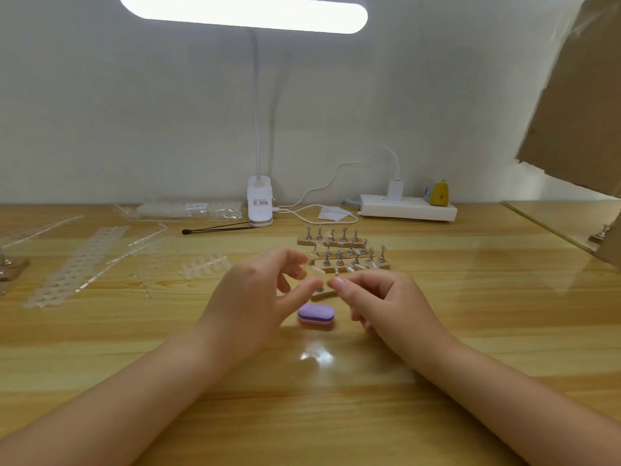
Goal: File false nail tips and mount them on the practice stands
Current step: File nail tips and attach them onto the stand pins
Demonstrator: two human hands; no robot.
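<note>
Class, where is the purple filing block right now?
The filing block lies on the table, centre of the head view, below and between the hands, nearer than the stands.

Both forearms are stretched forward, the left hand (255, 290) held with fingers spread, the right hand (379, 297) with fingers curled inward.
</note>
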